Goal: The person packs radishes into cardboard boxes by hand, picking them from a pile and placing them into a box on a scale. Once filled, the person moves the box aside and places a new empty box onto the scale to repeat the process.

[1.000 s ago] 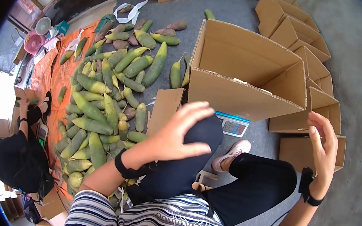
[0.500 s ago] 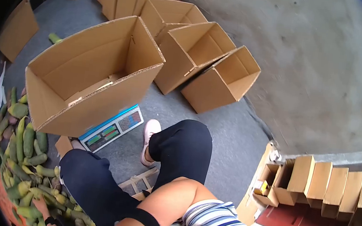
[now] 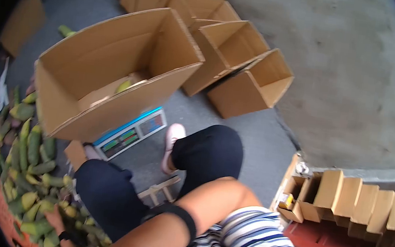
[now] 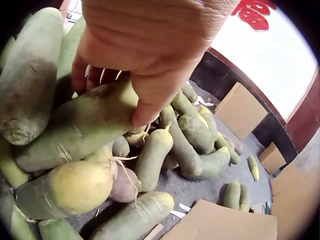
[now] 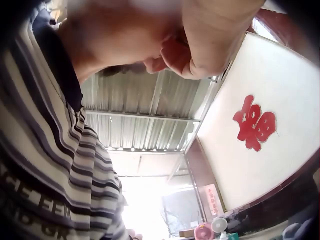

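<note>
In the head view my left hand (image 3: 53,219) reaches into the pile of green radishes (image 3: 34,145) at lower left. The left wrist view shows that hand (image 4: 145,55) gripping a large green radish (image 4: 85,122), thumb on the near side and fingers over the far side. Other radishes (image 4: 155,155) lie against and around it. My right hand (image 5: 210,45) is up beside my face and neck in the right wrist view, its fingers curled, with no object visible in it. The head view shows only the bent right arm (image 3: 159,237), not the hand.
A large open carton (image 3: 110,108) stands by a scale (image 3: 132,133) before my knees, a bit of green visible inside. More open cartons (image 3: 240,96) stand beyond it. A wooden frame (image 3: 159,190) lies between my legs. Folded-looking cartons (image 3: 353,202) line the right side.
The head view has turned toward the grey floor and cartons at right. My left hand has moved from above my lap into the radishes and taken hold of one. My right arm has folded up.
</note>
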